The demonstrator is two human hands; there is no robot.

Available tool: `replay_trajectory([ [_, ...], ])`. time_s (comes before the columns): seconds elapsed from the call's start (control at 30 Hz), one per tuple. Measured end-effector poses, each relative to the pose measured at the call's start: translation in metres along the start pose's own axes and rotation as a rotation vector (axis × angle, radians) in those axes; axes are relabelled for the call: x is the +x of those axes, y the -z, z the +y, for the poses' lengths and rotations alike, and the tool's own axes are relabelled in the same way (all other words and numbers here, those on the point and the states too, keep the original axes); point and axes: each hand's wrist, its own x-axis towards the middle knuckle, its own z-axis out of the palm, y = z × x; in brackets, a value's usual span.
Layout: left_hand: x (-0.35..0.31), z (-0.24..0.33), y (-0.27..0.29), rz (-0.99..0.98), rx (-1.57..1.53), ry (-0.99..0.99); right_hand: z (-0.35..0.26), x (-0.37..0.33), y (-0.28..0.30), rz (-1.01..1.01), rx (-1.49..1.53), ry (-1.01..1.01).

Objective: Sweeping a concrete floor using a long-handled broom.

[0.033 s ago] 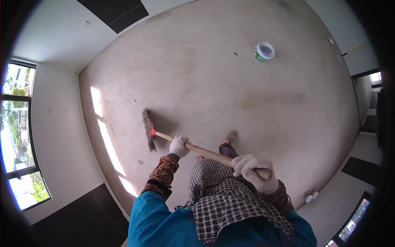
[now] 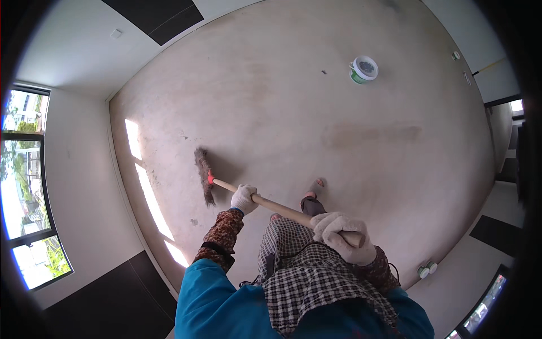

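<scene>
I hold a broom with a long pale wooden handle, a red socket and a wide brown bristle head. Its head rests on the floor to the left, slanting away from me. My left hand, in a white knit glove, is closed round the handle partway down. Farther up, my right hand, gloved the same way, wraps the handle close to its top end, which pokes out past the fingers. Below the handle hangs my checked cloth apron.
Dusty concrete floor spreads ahead, with a darker stain at right. A white and green bucket stands far right, a small dark scrap beside it. White tubs sit by the right wall. Sunlit patches line the left wall.
My right hand and the top of the handle have shifted slightly left. My left hand has moved a touch left too; the broom head stays almost in place.
</scene>
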Motion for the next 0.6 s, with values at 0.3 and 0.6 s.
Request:
replay_trajectory([
  [0.3,0.106,0.234,-0.142,-0.255,-0.258,-0.501,-0.096,-0.085,0.023,0.404,-0.747,0.094],
  [0.6,0.081,0.33,-0.165,-0.156,-0.537,-0.669,-0.094,-0.103,-0.009,0.468,-0.781,0.345],
])
